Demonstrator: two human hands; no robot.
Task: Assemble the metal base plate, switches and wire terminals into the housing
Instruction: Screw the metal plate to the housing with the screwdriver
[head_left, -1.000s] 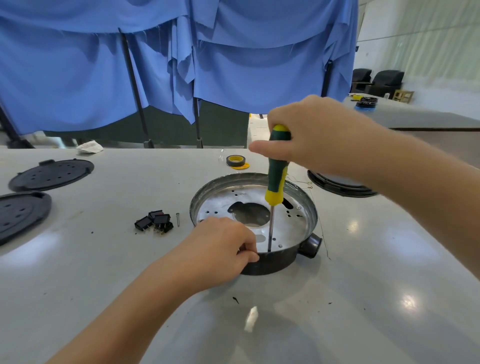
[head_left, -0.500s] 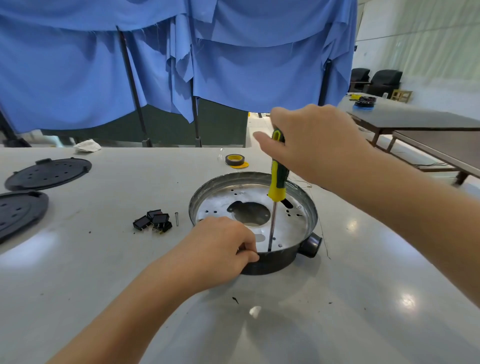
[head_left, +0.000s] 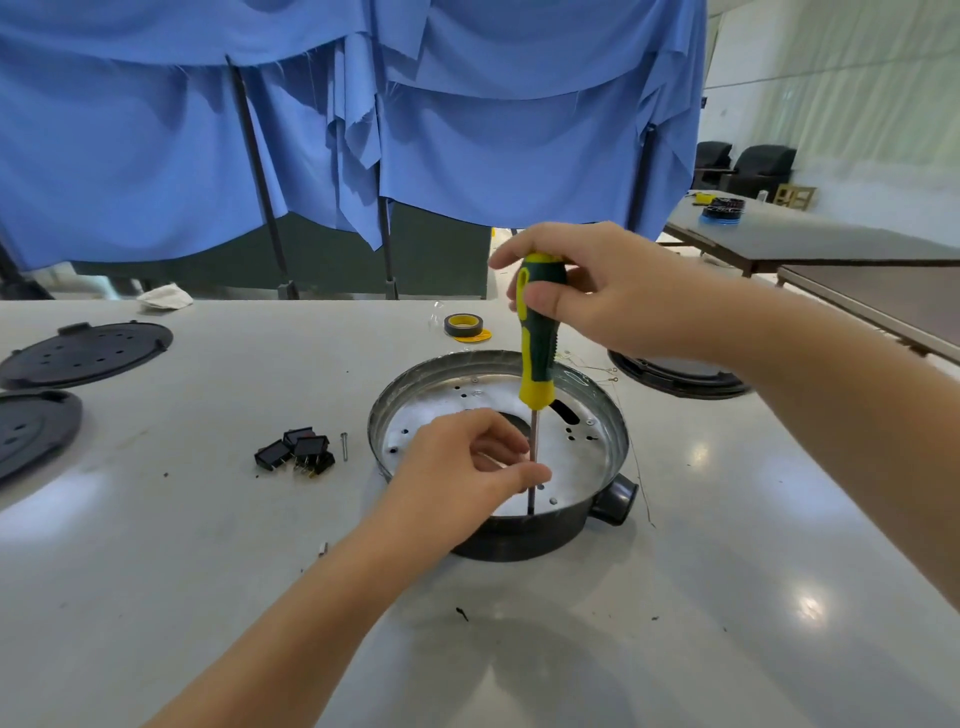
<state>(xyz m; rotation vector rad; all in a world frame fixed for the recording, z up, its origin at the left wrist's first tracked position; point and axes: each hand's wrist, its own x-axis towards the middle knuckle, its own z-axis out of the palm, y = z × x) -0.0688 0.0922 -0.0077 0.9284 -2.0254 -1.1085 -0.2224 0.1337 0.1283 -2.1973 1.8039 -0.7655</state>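
Note:
A round black housing (head_left: 524, 538) with a side spout stands mid-table, and the shiny metal base plate (head_left: 576, 457) lies inside it. My right hand (head_left: 613, 291) grips the green and yellow handle of a screwdriver (head_left: 537, 348) that stands upright, its tip down at the plate's near edge. My left hand (head_left: 462, 467) reaches over the housing's near rim and pinches the screwdriver's shaft low down. Several black switches (head_left: 298, 452) lie in a cluster left of the housing, with a loose screw (head_left: 344, 446) beside them. Thin wires with ring terminals (head_left: 597, 369) lie behind the housing.
Two black perforated lids (head_left: 83, 353) lie at the table's left edge, and another black ring part (head_left: 675, 374) sits right of the housing. A roll of tape (head_left: 462, 326) lies behind it. A small screw (head_left: 323, 548) rests near my left forearm. Blue cloth hangs at the back.
My left hand lifted off the housing rim and now pinches the screwdriver shaft. My right hand turned on the handle, thumb now facing me. The view has tilted down slightly.

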